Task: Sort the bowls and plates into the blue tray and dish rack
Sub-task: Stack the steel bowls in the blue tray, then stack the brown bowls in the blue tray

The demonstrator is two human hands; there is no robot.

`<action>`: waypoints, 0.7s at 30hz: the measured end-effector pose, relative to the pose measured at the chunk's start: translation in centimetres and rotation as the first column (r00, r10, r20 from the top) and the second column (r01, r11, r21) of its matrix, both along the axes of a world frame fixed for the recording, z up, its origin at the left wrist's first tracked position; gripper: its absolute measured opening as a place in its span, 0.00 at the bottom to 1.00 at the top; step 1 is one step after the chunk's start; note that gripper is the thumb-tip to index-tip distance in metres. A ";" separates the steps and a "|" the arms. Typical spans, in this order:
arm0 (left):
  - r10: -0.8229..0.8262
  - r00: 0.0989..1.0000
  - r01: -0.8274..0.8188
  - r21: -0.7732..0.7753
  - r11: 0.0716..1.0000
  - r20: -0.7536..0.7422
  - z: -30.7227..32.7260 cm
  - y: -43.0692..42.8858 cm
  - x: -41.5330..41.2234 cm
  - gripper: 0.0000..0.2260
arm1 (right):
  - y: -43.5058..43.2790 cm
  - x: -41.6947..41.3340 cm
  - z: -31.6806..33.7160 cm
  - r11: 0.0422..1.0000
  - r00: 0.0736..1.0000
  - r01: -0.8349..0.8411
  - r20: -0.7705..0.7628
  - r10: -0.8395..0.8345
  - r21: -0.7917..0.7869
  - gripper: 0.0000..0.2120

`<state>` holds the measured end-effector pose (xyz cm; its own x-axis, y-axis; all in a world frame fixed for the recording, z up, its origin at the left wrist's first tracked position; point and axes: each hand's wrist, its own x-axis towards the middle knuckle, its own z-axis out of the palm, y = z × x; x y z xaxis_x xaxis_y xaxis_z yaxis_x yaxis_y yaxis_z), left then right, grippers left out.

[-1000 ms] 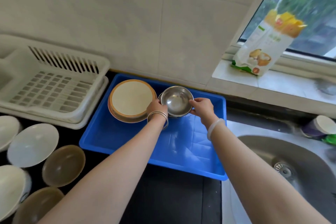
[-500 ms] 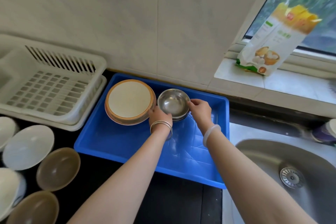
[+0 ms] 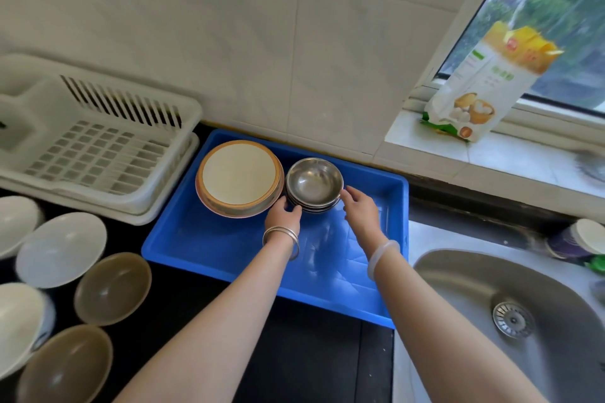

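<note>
A blue tray [image 3: 209, 249] lies against the wall. In its far part a stack of orange-rimmed plates [image 3: 239, 178] sits beside a stack of steel bowls [image 3: 314, 183], which rests on the tray floor. My left hand [image 3: 283, 214] is at the stack's near-left side and my right hand [image 3: 358, 206] at its right. The fingers of both are loose and apart, the tips just at the bowls. The white dish rack [image 3: 98, 147] stands left of the tray with nothing in it.
Several white bowls [image 3: 60, 249] and tan bowls [image 3: 113, 288] sit on the black counter at the left. A steel sink [image 3: 510, 317] lies to the right. A flour bag [image 3: 484, 85] leans on the window sill, and a cup [image 3: 576, 239] stands behind the sink.
The steel bowl stack has been lowered onto the tray floor beside the plates. Both hands have eased off it and drawn slightly back toward me.
</note>
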<state>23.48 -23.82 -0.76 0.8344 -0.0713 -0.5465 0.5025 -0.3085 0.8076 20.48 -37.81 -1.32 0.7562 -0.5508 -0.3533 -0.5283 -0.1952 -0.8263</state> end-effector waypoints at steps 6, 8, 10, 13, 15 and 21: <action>-0.029 0.994 0.026 0.032 0.999 0.101 1.4 6.1 -3.2 0.17 | 3.5 -3.4 2.3 0.996 0.995 -0.028 0.092 0.036 -0.085 0.13; -0.052 0.986 0.031 0.133 0.991 0.161 1.9 8.5 -4.7 0.15 | 6.0 -4.5 2.8 0.995 0.991 -0.083 0.098 0.089 -0.062 0.11; -0.032 0.978 -0.007 0.188 0.982 0.205 2.3 11.4 -6.5 0.14 | 9.3 -5.6 2.8 0.988 0.983 -0.153 0.103 0.154 -0.013 0.08; 0.040 0.970 -0.092 0.210 0.973 0.238 2.6 15.9 -9.2 0.13 | 14.4 -6.8 2.2 0.965 0.963 -0.258 0.093 0.253 0.051 0.06; 0.091 0.961 -0.156 0.239 0.959 0.262 2.5 19.2 -11.0 0.12 | 17.9 -7.3 1.2 0.931 0.933 -0.359 0.056 0.356 0.069 0.07; 0.310 0.896 -0.410 0.326 0.852 0.318 1.0 27.1 -14.8 0.11 | 25.7 -6.5 -1.4 0.790 0.778 -0.611 -0.152 0.609 0.039 0.14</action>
